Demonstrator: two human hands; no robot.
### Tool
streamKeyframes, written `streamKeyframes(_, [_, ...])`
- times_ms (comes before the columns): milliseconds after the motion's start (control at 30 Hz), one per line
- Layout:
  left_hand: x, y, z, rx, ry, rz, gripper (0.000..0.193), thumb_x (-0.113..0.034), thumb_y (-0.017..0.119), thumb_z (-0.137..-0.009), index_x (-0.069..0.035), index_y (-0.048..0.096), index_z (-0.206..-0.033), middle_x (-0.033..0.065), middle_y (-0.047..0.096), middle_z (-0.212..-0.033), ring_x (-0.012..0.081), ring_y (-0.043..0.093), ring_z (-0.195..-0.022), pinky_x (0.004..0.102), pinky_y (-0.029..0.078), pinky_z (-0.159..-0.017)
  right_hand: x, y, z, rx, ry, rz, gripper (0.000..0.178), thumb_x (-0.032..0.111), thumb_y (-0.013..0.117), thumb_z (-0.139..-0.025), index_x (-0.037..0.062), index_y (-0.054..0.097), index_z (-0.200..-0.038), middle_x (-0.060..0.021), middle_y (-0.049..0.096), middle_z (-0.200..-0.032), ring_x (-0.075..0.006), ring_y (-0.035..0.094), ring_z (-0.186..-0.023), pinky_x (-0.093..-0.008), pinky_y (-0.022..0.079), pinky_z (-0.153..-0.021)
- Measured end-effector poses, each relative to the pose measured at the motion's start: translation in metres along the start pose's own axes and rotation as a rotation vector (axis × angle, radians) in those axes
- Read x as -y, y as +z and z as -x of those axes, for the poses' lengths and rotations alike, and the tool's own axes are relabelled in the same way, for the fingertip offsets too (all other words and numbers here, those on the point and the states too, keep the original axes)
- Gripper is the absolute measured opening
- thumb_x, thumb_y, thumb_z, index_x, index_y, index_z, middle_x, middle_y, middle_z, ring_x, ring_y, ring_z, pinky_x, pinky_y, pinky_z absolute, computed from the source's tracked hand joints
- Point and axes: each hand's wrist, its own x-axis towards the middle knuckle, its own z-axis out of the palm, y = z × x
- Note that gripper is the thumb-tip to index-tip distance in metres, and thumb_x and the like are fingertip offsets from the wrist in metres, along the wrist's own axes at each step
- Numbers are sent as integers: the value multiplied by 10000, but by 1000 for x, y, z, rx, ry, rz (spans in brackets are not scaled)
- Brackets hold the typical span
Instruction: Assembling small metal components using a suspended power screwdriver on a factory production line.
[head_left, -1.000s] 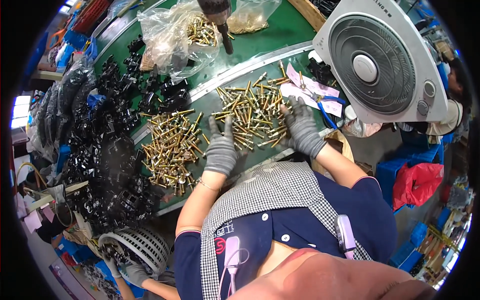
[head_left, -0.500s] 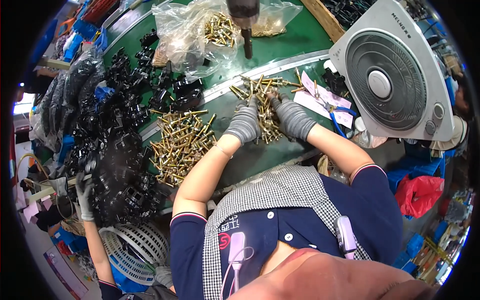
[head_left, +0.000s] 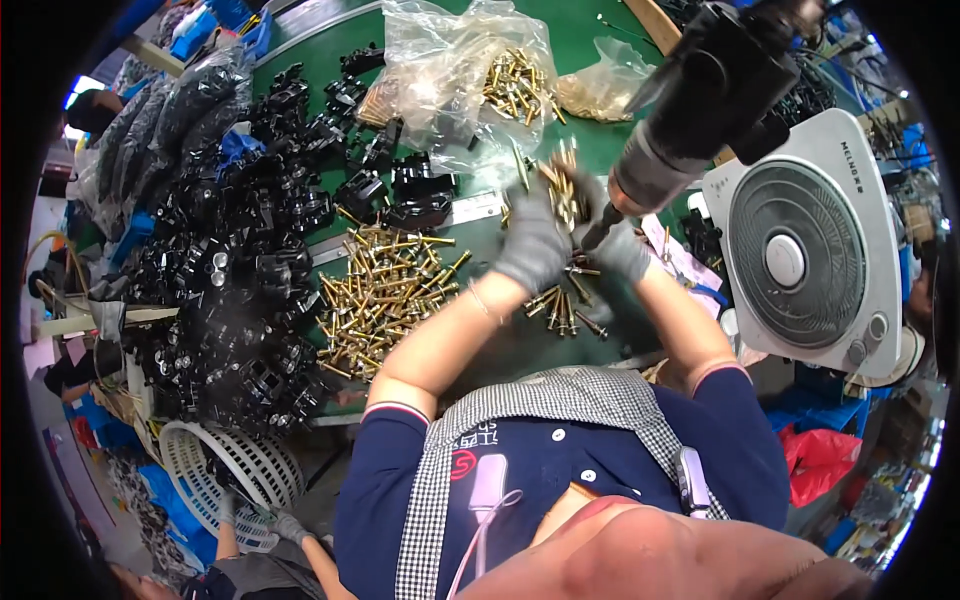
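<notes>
Between my gloved hands rises a bunch of brassy bolts, lifted off the green table. My left hand in its grey glove is cupped round the left side of the bunch, slightly smeared by motion. From the other side my right hand closes on the same bolts; a hanging power screwdriver covers part of it. A few loose bolts lie on the table below my hands. To the left is a bigger heap of bolts, apart from my left forearm.
Black plastic parts are heaped along the left. A clear bag of bolts lies at the back. The grey fan stands at right, near blue-handled pliers. At lower left, a co-worker's gloved hands are by a white basket.
My hands have gathered bolts from the table and raised them. My view has shifted, so the screwdriver now looms lower and farther right. The co-worker's hand has left the black parts for the basket.
</notes>
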Motion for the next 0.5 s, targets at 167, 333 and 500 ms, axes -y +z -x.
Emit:
streamKeyframes(167, [60, -75, -156, 245, -122, 141, 508, -169, 568, -799, -41, 426, -1269, 217, 523, -1130, 300, 536, -985, 416, 431, -831, 21, -34, -181, 192, -284, 834, 691, 82, 707, -657, 43, 451, -1298, -148, 615, -1094, -168, 585, -984, -266, 464, -845])
streamKeyframes(333, [58, -125, -122, -171, -232, -378, 527, -78, 619, -735, -47, 480, -1242, 148, 640, -916, 170, 611, -804, 289, 500, -716, 54, -33, -210, -9, -113, 1470, 380, 230, 583, -719, 62, 628, -1057, -207, 638, -933, -358, 614, -854, -393, 488, -767])
streamKeyframes(500, [33, -111, -74, 11, -203, -135, 318, -120, 627, -774, -54, 587, -1083, 91, 632, -792, 178, 577, -691, 288, 485, -700, -24, -83, -216, 246, 201, 1778, 360, 289, 534, -758, 71, 613, -1033, -176, 619, -967, -333, 583, -900, -400, 454, -817])
